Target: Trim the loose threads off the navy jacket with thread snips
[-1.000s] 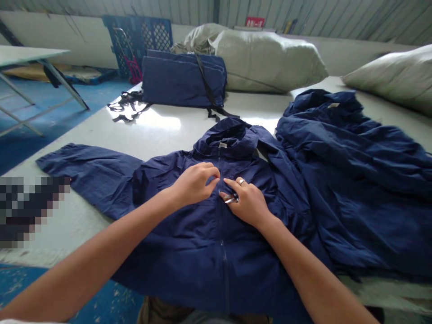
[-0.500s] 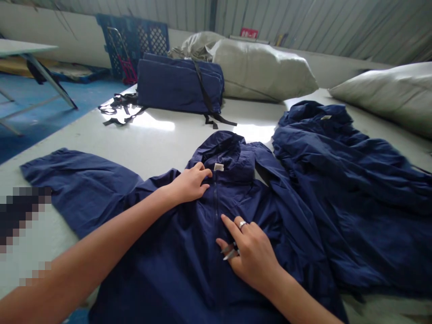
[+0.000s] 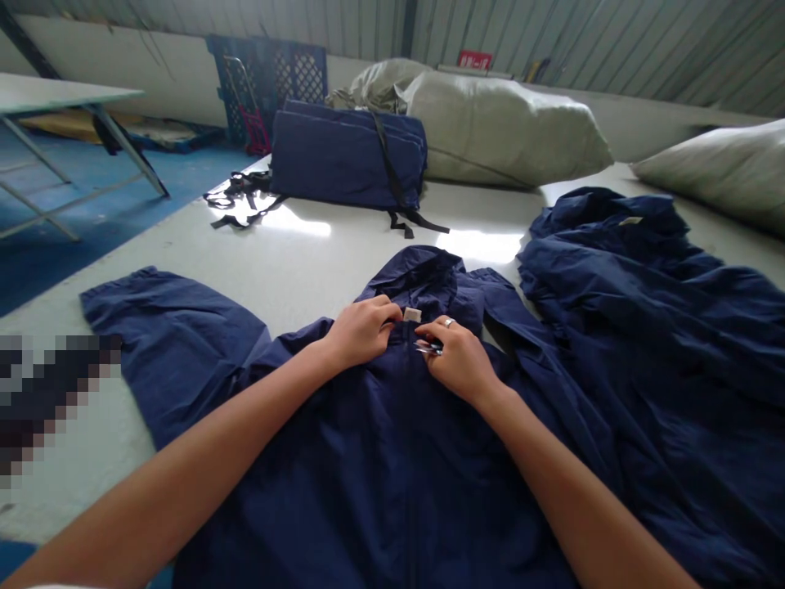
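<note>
A navy hooded jacket [image 3: 368,458] lies front up on the white table [image 3: 294,262], one sleeve stretched out to the left. My left hand [image 3: 361,331] is closed on the fabric at the collar, just left of the small white neck label [image 3: 412,314]. My right hand [image 3: 459,360] is closed at the right side of the collar, a ring on one finger. A small metal tool [image 3: 428,348], like thread snips, sits in its fingers. Both hands meet at the top of the zip.
A heap of navy jackets [image 3: 650,327] lies to the right. A strapped bundle of folded navy cloth [image 3: 349,155] and loose black straps [image 3: 236,196] sit further back. Big grey sacks [image 3: 503,123] line the far edge. A blue floor and another table [image 3: 55,90] are at left.
My right hand has moved up from the chest of the jacket to the collar, next to my left hand. My left hand has stayed at the collar and curled its fingers.
</note>
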The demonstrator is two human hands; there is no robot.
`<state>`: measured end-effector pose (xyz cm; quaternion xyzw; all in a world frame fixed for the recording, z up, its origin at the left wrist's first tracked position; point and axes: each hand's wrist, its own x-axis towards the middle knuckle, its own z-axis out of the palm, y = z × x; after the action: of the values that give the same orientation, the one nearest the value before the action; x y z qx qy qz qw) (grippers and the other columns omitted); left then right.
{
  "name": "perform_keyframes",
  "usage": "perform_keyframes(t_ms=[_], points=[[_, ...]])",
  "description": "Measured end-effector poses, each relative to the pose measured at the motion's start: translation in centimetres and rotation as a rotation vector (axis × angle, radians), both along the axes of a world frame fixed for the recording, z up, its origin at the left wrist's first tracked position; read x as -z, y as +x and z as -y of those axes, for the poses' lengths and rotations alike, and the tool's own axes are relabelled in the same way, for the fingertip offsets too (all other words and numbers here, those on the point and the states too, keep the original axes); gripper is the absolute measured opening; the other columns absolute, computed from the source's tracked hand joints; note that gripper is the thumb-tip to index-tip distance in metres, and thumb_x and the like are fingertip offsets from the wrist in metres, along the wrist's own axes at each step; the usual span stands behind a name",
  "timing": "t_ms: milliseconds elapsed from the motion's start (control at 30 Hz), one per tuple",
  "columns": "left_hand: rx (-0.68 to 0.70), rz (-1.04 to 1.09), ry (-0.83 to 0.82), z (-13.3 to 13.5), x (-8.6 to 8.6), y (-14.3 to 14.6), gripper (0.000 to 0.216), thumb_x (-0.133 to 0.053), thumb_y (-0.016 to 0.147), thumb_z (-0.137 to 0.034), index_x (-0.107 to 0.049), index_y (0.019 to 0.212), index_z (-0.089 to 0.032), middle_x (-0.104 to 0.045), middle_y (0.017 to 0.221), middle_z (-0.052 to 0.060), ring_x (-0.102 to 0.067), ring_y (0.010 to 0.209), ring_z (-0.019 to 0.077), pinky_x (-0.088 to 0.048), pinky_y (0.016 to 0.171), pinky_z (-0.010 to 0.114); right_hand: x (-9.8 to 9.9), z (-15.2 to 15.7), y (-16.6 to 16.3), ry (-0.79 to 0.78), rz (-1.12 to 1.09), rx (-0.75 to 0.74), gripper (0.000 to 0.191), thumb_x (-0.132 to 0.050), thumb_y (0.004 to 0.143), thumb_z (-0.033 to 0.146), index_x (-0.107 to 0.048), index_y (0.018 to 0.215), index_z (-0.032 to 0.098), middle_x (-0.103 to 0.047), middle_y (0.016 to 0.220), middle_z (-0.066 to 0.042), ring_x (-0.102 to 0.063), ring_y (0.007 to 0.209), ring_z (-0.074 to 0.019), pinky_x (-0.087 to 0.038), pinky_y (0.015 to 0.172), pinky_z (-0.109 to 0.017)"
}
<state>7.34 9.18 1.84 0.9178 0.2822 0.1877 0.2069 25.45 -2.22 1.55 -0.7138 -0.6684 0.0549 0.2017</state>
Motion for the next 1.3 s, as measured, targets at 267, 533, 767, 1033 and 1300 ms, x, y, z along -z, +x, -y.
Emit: perform_keyframes(t_ms=[267,533,767,1033,1300], points=[[0.029,0.102,-0.074,-0.9,2.4,-0.8,0.033,-0.065,0.094,-0.022,-0.069,0.127,-0.019,-0.069,0.125,0.011,-0.059,0.117,0.0280,-0.048,0.111,0.049,2.8,0.2,2.5,0.183,-0.111,0.035,0.033,-0.062,0.090,0.028,-0.075,0.119,0.020,-0.068,0.119,-0.012,-0.071,0.102,-0.0274,-0.058,0.092,-0.040],[-0.020,0.137,-0.244,-1.3,2.0,-0.2,0.030,-0.078,0.077,-0.013,-0.070,0.106,-0.019,-0.066,0.100,0.006,-0.058,0.103,0.0266,-0.050,0.100,0.047,2.6,-0.1,2.1,0.259,-0.196,0.005,0.035,-0.059,0.093,0.024,-0.070,0.126,0.024,-0.069,0.131,-0.010,-0.070,0.116,-0.0274,-0.059,0.098,-0.040],[0.026,0.212,-0.504,-1.5,1.1,-0.2,0.017,-0.074,0.082,-0.027,-0.074,0.096,-0.018,-0.064,0.087,0.003,-0.057,0.089,0.0219,-0.046,0.090,0.039,2.4,0.0,1.6,0.275,-0.224,-0.050,0.023,-0.054,0.100,0.027,-0.072,0.114,0.024,-0.074,0.105,-0.008,-0.073,0.097,-0.0232,-0.060,0.089,-0.035],[0.127,0.341,-1.049,-0.2,0.1,0.0,0.041,-0.063,0.093,-0.052,-0.059,0.072,-0.016,-0.051,0.063,-0.003,-0.046,0.058,0.0106,-0.037,0.058,0.025,0.9,0.9,-0.1,0.477,-0.198,-0.053,0.024,-0.054,0.103,0.021,-0.069,0.121,0.025,-0.072,0.108,-0.009,-0.072,0.098,-0.0212,-0.061,0.089,-0.035],[0.090,0.559,-1.367,0.3,0.9,0.1,0.043,-0.076,0.085,-0.057,-0.062,0.088,-0.017,-0.065,0.079,0.000,-0.062,0.069,0.0111,-0.051,0.070,0.023,0.6,1.6,0.0,0.681,-0.020,-0.182,0.037,-0.075,0.089,0.019,-0.065,0.125,0.020,-0.065,0.120,-0.015,-0.071,0.100,-0.0252,-0.063,0.076,-0.035]])
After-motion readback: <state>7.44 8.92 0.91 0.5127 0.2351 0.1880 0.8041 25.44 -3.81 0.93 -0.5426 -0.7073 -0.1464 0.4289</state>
